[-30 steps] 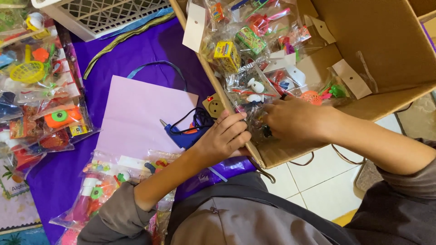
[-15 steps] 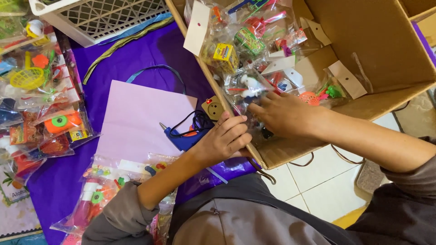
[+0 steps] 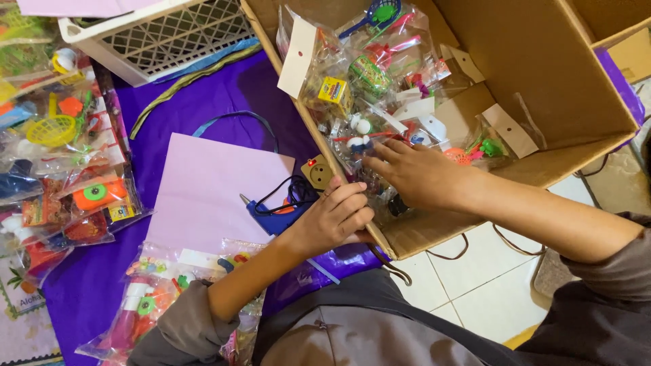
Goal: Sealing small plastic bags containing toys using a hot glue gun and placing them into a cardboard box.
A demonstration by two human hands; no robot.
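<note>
Right hand (image 3: 420, 177) lies flat on toy packets (image 3: 369, 102) inside cardboard box (image 3: 542, 74).

Toy packets (image 3: 369, 88) in box (image 3: 542, 61); glue gun (image 3: 274, 215) left.

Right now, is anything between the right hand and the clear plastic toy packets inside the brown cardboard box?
Nothing visible. The right hand already rests on the clear plastic toy packets in the brown cardboard box. The left hand sits at the box's near wall, beside the blue glue gun.
</note>
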